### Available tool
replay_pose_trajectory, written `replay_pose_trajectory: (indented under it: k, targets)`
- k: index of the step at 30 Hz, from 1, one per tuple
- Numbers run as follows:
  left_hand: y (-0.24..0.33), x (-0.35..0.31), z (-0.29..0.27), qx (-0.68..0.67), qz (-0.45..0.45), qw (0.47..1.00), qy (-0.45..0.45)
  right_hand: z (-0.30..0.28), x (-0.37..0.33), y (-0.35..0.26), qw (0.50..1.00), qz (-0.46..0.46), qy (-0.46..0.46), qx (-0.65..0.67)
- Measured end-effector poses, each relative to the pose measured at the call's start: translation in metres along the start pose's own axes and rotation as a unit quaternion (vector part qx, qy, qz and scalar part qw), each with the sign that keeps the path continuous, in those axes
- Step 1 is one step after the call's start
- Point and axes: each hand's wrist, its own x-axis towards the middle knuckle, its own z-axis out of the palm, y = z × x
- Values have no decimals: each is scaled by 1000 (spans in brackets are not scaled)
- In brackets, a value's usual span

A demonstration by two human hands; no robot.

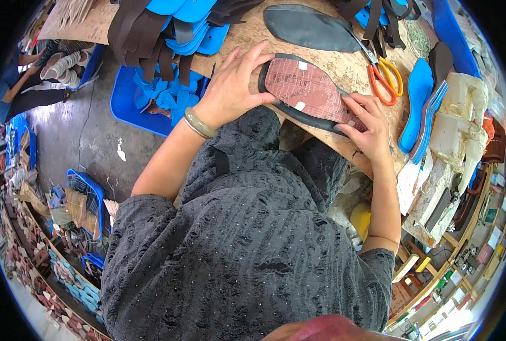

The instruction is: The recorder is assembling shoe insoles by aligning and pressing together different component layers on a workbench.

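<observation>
Between my two hands, at the table's near edge, is a shoe insole with a reddish-brown printed face and a black rim. My left hand grips its left end, thumb at the near side and fingers over the far side. At the right end my right hand pinches it between thumb and fingers. Just beyond lies a flat black sole-shaped piece. A pair of scissors with orange and yellow handles rests to the right, blades touching that black piece.
Blue sole pieces with dark straps are heaped at the far left of the wooden table. A blue bin of blue pieces stands below. At right lie blue insoles and pale blocks. Another person is at far left.
</observation>
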Motion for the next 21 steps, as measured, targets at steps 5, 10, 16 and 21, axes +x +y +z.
replay_pose_trajectory:
  k: [5, 10, 16, 21]
  targets:
    - [0, 0, -1, -1, 6, 1000, 1, 1, 1, 0, 1000, 5, -4, -5]
    - [0, 0, -1, -8, 9, 1000, -1, 1, -1, -1, 1000, 4, -3, -7]
    - [28, 39, 4, -5, 135, 990, -41, -4, -1, 0, 1000, -18, -4, -21]
    - [29, 67, 22, -46, 233, 957, -164, -9, -8, 6, 1000, -8, 6, -8]
